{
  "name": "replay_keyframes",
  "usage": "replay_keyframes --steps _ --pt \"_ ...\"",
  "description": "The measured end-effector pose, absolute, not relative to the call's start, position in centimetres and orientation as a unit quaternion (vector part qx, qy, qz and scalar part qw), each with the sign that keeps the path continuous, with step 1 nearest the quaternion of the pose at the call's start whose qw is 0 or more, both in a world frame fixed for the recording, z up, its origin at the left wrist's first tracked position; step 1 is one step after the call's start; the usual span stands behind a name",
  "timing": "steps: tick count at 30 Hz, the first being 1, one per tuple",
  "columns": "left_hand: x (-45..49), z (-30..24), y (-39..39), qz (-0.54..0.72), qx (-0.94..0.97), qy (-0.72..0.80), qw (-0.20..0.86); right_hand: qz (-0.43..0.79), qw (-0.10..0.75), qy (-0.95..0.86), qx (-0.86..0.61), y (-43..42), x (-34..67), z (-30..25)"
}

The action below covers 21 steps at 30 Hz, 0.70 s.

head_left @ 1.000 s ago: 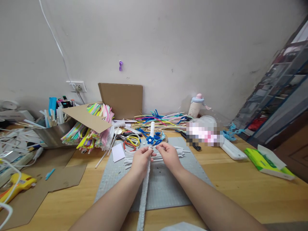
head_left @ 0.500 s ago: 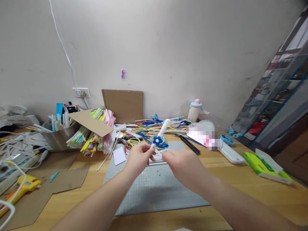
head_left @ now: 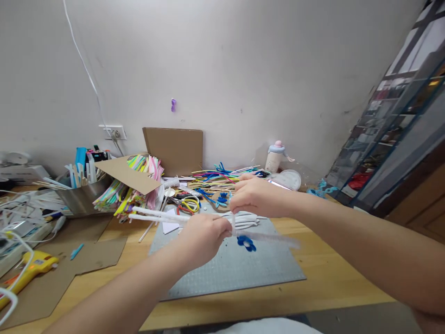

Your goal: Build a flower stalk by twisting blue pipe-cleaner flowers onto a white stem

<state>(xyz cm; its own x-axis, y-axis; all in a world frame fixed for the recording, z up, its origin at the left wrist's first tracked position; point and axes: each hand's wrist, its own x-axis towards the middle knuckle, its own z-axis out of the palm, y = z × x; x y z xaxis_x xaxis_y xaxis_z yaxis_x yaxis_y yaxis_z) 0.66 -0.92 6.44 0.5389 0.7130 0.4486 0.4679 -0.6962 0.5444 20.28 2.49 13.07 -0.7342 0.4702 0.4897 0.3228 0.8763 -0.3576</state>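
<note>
Over the grey cutting mat (head_left: 222,278), my left hand (head_left: 205,236) is closed around white pipe cleaners (head_left: 156,215), whose two long ends stick out to the left. To the right of its fingertips, a blue pipe-cleaner flower (head_left: 246,243) with a white centre hangs beside a blurred white wrapped length (head_left: 274,239). My right hand (head_left: 252,195) is above, its fingers pinching a short upright white strand (head_left: 233,222) that runs down to the left fingertips. Several white pipe cleaners (head_left: 248,219) lie on the mat behind the hands.
Yellow-handled scissors (head_left: 190,205) and white cards (head_left: 170,221) lie left of centre. Coloured pipe cleaners (head_left: 139,195) are bundled beside a metal container (head_left: 85,197). A yellow glue gun (head_left: 38,263) rests at far left on cardboard. A bottle (head_left: 274,157) stands at the back right.
The wrapped piece has swung from upright to lying rightward, its flower now lower. Long white ends now show left of my left hand. My right hand has moved up and across the work.
</note>
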Motion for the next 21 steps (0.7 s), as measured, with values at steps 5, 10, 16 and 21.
replay_keyframes --steps 5,10,16,21 --pt "0.5 8.1 -1.4 0.353 0.811 0.375 0.278 0.359 0.237 -0.848 -0.310 3.2 21.0 9.2" --pt "0.9 6.7 0.0 0.402 0.719 0.461 0.329 0.369 0.361 -0.775 -0.364 1.1 19.6 3.3" --pt "1.5 4.2 1.5 0.399 0.685 0.507 0.339 0.182 0.387 -0.800 -0.421 -1.9 18.0 0.6" --pt "1.5 3.2 2.0 0.380 0.697 0.509 0.333 -0.060 0.301 -0.860 -0.408 -3.3 18.0 1.3"
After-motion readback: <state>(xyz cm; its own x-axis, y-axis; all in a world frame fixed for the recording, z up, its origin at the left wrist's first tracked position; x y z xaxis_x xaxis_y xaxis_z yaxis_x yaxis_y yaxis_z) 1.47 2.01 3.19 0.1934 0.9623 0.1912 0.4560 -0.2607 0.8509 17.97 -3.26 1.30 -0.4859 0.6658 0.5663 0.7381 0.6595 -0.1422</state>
